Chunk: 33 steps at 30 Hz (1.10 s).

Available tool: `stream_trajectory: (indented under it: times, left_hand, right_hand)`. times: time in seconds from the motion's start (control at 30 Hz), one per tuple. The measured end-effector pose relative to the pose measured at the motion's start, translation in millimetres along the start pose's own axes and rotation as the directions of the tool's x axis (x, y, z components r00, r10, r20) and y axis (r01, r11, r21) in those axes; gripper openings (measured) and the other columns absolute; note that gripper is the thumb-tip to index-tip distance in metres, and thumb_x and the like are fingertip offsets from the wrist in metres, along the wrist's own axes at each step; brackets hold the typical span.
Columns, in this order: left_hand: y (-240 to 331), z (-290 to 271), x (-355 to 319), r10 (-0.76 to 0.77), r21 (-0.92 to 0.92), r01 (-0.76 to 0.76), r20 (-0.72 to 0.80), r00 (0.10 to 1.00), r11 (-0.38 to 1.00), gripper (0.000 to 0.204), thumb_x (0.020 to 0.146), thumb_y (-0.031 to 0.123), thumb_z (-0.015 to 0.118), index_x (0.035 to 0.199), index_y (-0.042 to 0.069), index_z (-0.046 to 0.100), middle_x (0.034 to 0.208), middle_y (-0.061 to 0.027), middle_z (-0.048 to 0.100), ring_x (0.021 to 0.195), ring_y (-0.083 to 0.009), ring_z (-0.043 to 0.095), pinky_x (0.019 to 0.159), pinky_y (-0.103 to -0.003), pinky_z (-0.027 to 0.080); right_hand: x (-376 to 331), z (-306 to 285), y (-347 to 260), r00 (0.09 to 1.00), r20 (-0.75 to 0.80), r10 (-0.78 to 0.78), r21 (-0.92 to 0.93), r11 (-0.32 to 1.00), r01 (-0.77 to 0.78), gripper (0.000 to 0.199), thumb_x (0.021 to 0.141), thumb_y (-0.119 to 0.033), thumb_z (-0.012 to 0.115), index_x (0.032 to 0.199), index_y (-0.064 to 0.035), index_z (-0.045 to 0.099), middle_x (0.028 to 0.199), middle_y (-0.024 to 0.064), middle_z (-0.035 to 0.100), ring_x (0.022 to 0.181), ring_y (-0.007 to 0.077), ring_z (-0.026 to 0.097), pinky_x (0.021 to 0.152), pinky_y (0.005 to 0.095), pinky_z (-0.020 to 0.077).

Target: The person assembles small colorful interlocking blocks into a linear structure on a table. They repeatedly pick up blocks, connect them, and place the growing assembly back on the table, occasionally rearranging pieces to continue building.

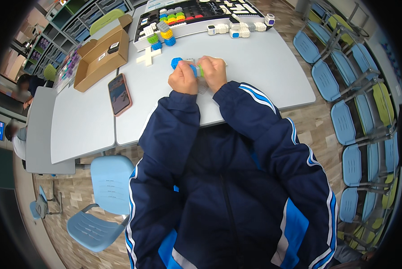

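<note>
Over the near edge of the white table [255, 85], my two hands meet. My left hand [184, 80] is closed on a blue building block [193, 70]. Beside it, my right hand [213, 72] pinches a small green piece [201, 71] against the blue one. A round blue studded block [176, 62] shows just beyond my left fingers; I cannot tell whether it joins the held pieces. A grey-white studded piece partly shows behind my hands. My fingers hide much of what they hold.
A white cross-shaped piece [149, 56] and a coloured block figure [159, 36] stand beyond. Behind is a parts tray [187, 22]; white modules [239, 29] lie right. Leftward are a phone [120, 94] and a cardboard box [103, 58]. Blue chairs [325, 80] line the right.
</note>
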<state>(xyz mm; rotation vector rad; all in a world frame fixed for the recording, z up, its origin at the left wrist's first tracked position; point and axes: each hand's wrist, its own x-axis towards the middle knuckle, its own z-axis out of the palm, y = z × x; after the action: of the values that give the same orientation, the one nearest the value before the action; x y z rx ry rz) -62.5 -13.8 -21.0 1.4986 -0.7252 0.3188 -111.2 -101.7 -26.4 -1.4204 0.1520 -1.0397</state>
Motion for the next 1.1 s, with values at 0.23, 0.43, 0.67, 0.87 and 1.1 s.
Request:
stream_trajectory:
  times: [0.23,0.43,0.67,0.87,1.1]
  left_hand:
    - [-6,0,-1,0.059,0.068,-0.058,-0.013,0.998,0.996,0.040,0.100,0.022,0.039,0.077,0.007,0.068,0.054,-0.0105,0.058,0.047,-0.0224,0.057,0.049,-0.035,0.044]
    - [-34,-37,19,-0.157,-0.125,0.133,-0.206,0.966,0.983,0.048,0.101,0.024,0.035,0.070,0.003,0.066,0.056,-0.0064,0.054,0.049,-0.0124,0.049,0.049,-0.027,0.039]
    - [-23,-38,19,-0.014,0.130,0.028,-0.111,0.994,0.991,0.047,0.103,0.034,0.036,0.083,0.005,0.067,0.058,-0.0041,0.053,0.054,-0.0118,0.051,0.054,-0.026,0.042]
    - [-28,-35,24,0.029,0.510,-0.036,0.022,0.999,0.859,0.038,0.099,0.035,0.041,0.087,0.013,0.070,0.084,-0.0075,0.063,0.080,-0.0261,0.062,0.073,-0.036,0.047]
    - [-29,-35,25,-0.161,0.646,0.049,0.115,0.980,0.762,0.035,0.096,0.032,0.046,0.090,0.008,0.071,0.093,-0.0083,0.066,0.091,-0.0301,0.061,0.077,-0.042,0.048]
  right_hand:
    - [1,-6,4,0.999,0.041,0.021,-0.038,0.999,-0.020,0.031,0.088,-0.013,0.049,0.066,0.0048,0.061,0.053,0.0011,0.051,0.052,0.0062,0.044,0.047,0.0292,0.0347]
    - [18,-54,-6,0.986,-0.119,0.116,0.030,0.993,-0.114,0.031,0.088,-0.015,0.048,0.068,0.0025,0.063,0.056,0.0004,0.053,0.051,0.0070,0.044,0.047,0.0264,0.0340]
    - [10,-52,-13,0.992,-0.023,0.122,0.016,0.992,-0.121,0.032,0.088,-0.018,0.046,0.070,0.0019,0.063,0.063,0.0005,0.055,0.056,0.0054,0.043,0.051,0.0239,0.0329]
    - [14,-54,-14,0.976,-0.001,0.219,0.015,0.976,-0.219,0.031,0.089,-0.019,0.047,0.072,0.0000,0.064,0.059,-0.0005,0.052,0.050,0.0048,0.040,0.046,0.0238,0.0296]
    - [17,-52,-7,0.972,0.038,0.230,0.020,0.973,-0.231,0.031,0.090,-0.022,0.049,0.073,-0.0014,0.066,0.059,-0.0013,0.053,0.048,0.0049,0.042,0.044,0.0234,0.0289]
